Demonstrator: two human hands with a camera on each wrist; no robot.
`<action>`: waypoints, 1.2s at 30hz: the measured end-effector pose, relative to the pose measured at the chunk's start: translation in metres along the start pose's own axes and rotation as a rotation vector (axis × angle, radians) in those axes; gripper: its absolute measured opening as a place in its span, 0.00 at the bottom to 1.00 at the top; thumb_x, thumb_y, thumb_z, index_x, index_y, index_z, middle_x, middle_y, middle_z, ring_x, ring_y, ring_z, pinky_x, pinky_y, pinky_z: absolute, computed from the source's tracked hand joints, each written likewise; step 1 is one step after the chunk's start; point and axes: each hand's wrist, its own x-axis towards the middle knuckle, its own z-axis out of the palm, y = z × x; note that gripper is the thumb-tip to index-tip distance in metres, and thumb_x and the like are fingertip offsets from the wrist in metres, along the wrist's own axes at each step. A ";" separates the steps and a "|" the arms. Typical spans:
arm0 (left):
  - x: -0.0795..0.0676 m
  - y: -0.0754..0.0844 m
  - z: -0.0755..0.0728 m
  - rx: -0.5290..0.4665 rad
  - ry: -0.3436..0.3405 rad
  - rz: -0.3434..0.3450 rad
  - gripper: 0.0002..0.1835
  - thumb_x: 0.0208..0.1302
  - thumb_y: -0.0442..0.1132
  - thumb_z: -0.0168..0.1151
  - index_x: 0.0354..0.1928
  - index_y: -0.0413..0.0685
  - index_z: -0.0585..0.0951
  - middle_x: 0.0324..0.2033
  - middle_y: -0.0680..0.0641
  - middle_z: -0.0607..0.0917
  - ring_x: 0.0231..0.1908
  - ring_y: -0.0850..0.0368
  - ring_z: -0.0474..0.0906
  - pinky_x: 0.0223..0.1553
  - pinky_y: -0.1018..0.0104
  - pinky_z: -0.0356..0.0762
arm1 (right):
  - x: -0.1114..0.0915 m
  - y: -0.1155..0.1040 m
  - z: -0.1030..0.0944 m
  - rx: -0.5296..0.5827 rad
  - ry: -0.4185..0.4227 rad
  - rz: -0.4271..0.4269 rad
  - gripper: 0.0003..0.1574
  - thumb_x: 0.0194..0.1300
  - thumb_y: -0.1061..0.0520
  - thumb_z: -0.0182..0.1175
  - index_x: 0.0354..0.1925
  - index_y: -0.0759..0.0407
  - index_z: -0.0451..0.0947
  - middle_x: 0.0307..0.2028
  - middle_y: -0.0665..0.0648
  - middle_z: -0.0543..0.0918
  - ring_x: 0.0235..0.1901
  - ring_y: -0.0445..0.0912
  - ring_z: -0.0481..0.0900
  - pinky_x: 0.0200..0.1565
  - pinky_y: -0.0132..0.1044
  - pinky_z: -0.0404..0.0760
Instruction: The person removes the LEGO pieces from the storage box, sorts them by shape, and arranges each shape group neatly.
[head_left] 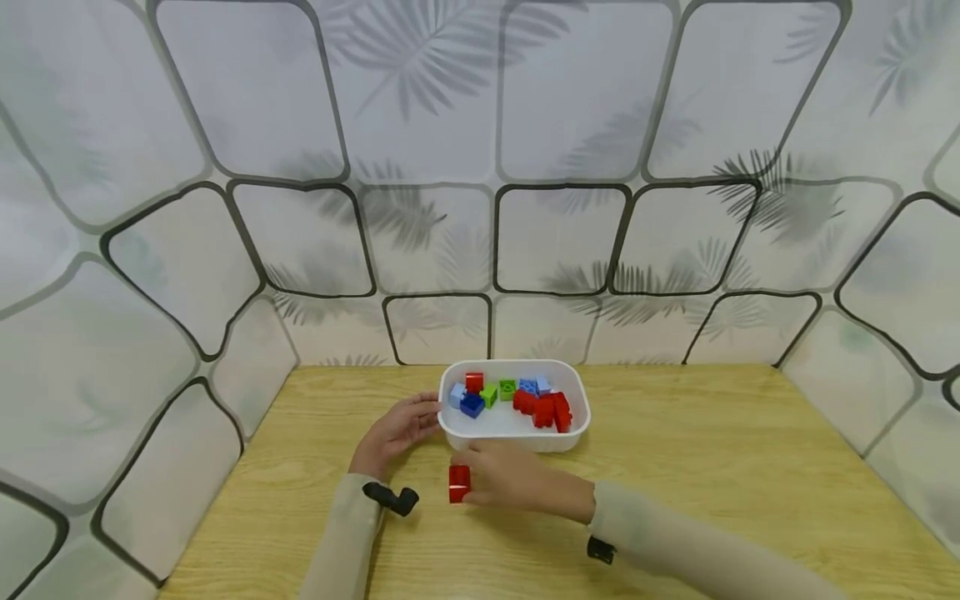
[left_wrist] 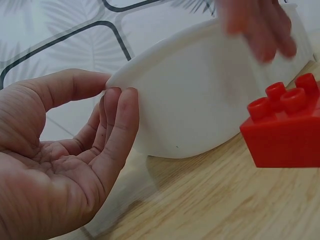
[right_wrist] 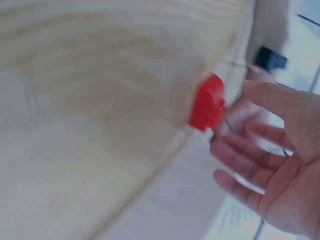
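My left hand (head_left: 402,427) pinches the left end of a white plastic tub (head_left: 498,442); in the left wrist view its thumb and fingertips meet at the tub's rim (left_wrist: 150,52). In front of the tub, a red building brick (head_left: 460,483) sits on the table, its studs (left_wrist: 293,100) facing up in the left wrist view. My right hand (head_left: 510,477) is just right of this brick. Its fingers (right_wrist: 250,155) are spread and hold nothing in the right wrist view, with the brick (right_wrist: 207,102) beyond their tips.
Inside the tub lie red bricks (head_left: 551,410), green bricks (head_left: 507,389), light blue bricks (head_left: 528,386) and a dark blue brick (head_left: 472,405). The wooden table (head_left: 675,467) ends against a patterned backdrop (head_left: 547,242) behind and at both sides.
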 end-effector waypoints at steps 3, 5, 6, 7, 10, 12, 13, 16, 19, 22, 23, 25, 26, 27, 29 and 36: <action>0.000 -0.001 0.000 0.004 -0.001 -0.002 0.21 0.78 0.33 0.52 0.67 0.30 0.66 0.46 0.50 0.84 0.43 0.62 0.82 0.49 0.70 0.84 | -0.006 0.007 -0.019 0.048 0.013 -0.013 0.24 0.64 0.49 0.72 0.57 0.53 0.82 0.48 0.51 0.87 0.41 0.42 0.84 0.44 0.29 0.82; 0.000 -0.001 0.000 0.004 0.001 -0.005 0.22 0.78 0.33 0.52 0.67 0.30 0.66 0.46 0.50 0.84 0.42 0.62 0.82 0.48 0.70 0.84 | -0.009 0.017 -0.031 0.057 0.035 -0.015 0.22 0.64 0.51 0.71 0.55 0.53 0.83 0.47 0.52 0.88 0.42 0.44 0.85 0.45 0.31 0.84; 0.000 -0.001 0.000 0.006 0.004 -0.009 0.22 0.78 0.34 0.52 0.68 0.31 0.66 0.45 0.51 0.84 0.42 0.62 0.82 0.48 0.70 0.84 | -0.011 0.022 -0.037 0.049 0.052 -0.022 0.21 0.64 0.52 0.71 0.55 0.54 0.84 0.47 0.52 0.88 0.42 0.44 0.85 0.45 0.33 0.84; 0.000 -0.001 0.000 0.006 0.004 -0.011 0.23 0.78 0.34 0.52 0.68 0.31 0.65 0.46 0.51 0.84 0.42 0.62 0.81 0.48 0.70 0.84 | -0.013 0.028 -0.042 0.046 0.064 -0.028 0.21 0.64 0.53 0.72 0.54 0.55 0.84 0.47 0.53 0.88 0.43 0.45 0.85 0.47 0.35 0.85; 0.000 0.000 -0.001 0.013 0.004 -0.016 0.24 0.78 0.35 0.53 0.70 0.31 0.64 0.47 0.50 0.83 0.43 0.62 0.81 0.49 0.70 0.84 | -0.018 0.049 -0.055 -0.008 0.097 -0.059 0.19 0.62 0.56 0.73 0.52 0.56 0.84 0.48 0.53 0.88 0.48 0.46 0.84 0.51 0.40 0.85; 0.000 0.000 -0.001 0.009 0.000 -0.018 0.25 0.78 0.35 0.53 0.70 0.30 0.64 0.48 0.49 0.83 0.44 0.62 0.82 0.50 0.69 0.84 | -0.021 0.062 -0.060 -0.044 0.117 -0.085 0.18 0.61 0.59 0.73 0.51 0.57 0.85 0.49 0.54 0.88 0.51 0.48 0.84 0.53 0.43 0.84; 0.000 0.000 -0.001 0.005 -0.001 -0.017 0.25 0.78 0.35 0.54 0.70 0.30 0.64 0.49 0.49 0.84 0.44 0.62 0.82 0.50 0.69 0.84 | -0.021 0.068 -0.062 -0.065 0.126 -0.099 0.18 0.61 0.60 0.73 0.50 0.57 0.85 0.48 0.54 0.88 0.51 0.48 0.84 0.53 0.44 0.84; -0.001 0.000 -0.001 0.004 -0.002 -0.015 0.26 0.78 0.36 0.54 0.71 0.30 0.63 0.49 0.49 0.84 0.44 0.62 0.82 0.49 0.70 0.84 | -0.023 0.084 -0.064 -0.124 0.150 -0.135 0.15 0.59 0.64 0.73 0.47 0.57 0.86 0.45 0.55 0.88 0.47 0.49 0.84 0.52 0.43 0.85; -0.001 0.000 -0.001 0.005 -0.003 -0.014 0.26 0.78 0.36 0.53 0.70 0.30 0.63 0.48 0.49 0.84 0.43 0.63 0.82 0.48 0.71 0.84 | -0.024 0.098 -0.063 -0.202 0.163 -0.175 0.14 0.58 0.66 0.73 0.43 0.58 0.86 0.40 0.55 0.87 0.42 0.49 0.82 0.48 0.42 0.85; -0.001 0.000 -0.001 -0.003 -0.005 -0.011 0.26 0.78 0.35 0.54 0.70 0.30 0.63 0.47 0.50 0.84 0.43 0.63 0.82 0.48 0.71 0.84 | -0.023 0.111 -0.061 -0.273 0.154 -0.196 0.15 0.56 0.69 0.73 0.42 0.58 0.86 0.38 0.54 0.86 0.39 0.48 0.81 0.45 0.41 0.84; -0.001 -0.001 -0.001 -0.002 -0.006 -0.009 0.26 0.78 0.35 0.54 0.70 0.30 0.63 0.47 0.50 0.84 0.42 0.63 0.82 0.48 0.71 0.84 | -0.023 0.115 -0.059 -0.291 0.147 -0.199 0.15 0.55 0.70 0.73 0.42 0.57 0.86 0.38 0.53 0.86 0.38 0.48 0.81 0.45 0.40 0.84; -0.002 -0.001 -0.002 -0.002 -0.009 -0.006 0.26 0.78 0.35 0.54 0.70 0.30 0.63 0.47 0.50 0.84 0.42 0.63 0.82 0.48 0.71 0.84 | -0.021 0.121 -0.057 -0.315 0.127 -0.203 0.18 0.54 0.72 0.71 0.42 0.57 0.86 0.38 0.53 0.87 0.38 0.49 0.81 0.44 0.40 0.84; -0.002 -0.001 -0.002 -0.003 -0.008 -0.007 0.25 0.78 0.35 0.54 0.70 0.30 0.63 0.47 0.50 0.84 0.42 0.63 0.82 0.48 0.71 0.84 | -0.020 0.124 -0.055 -0.323 0.120 -0.208 0.18 0.54 0.73 0.70 0.42 0.56 0.87 0.39 0.53 0.87 0.39 0.49 0.81 0.45 0.40 0.84; -0.002 -0.001 -0.002 0.000 -0.006 -0.006 0.25 0.78 0.35 0.54 0.70 0.30 0.64 0.47 0.50 0.84 0.42 0.63 0.82 0.48 0.71 0.84 | -0.020 0.126 -0.053 -0.332 0.112 -0.212 0.19 0.55 0.73 0.69 0.42 0.56 0.87 0.40 0.53 0.88 0.39 0.49 0.81 0.45 0.41 0.84; -0.003 -0.001 -0.002 0.002 -0.001 -0.009 0.24 0.77 0.35 0.54 0.69 0.31 0.65 0.47 0.50 0.84 0.42 0.63 0.82 0.47 0.71 0.84 | -0.019 0.129 -0.050 -0.341 0.096 -0.223 0.19 0.56 0.74 0.67 0.43 0.56 0.88 0.41 0.53 0.89 0.40 0.50 0.81 0.46 0.42 0.84; -0.002 -0.001 -0.002 -0.010 0.005 -0.013 0.23 0.77 0.36 0.56 0.68 0.33 0.67 0.49 0.49 0.83 0.45 0.61 0.82 0.50 0.70 0.84 | -0.017 0.134 -0.043 -0.387 0.083 -0.251 0.17 0.60 0.71 0.68 0.43 0.53 0.89 0.42 0.52 0.89 0.43 0.49 0.81 0.48 0.44 0.85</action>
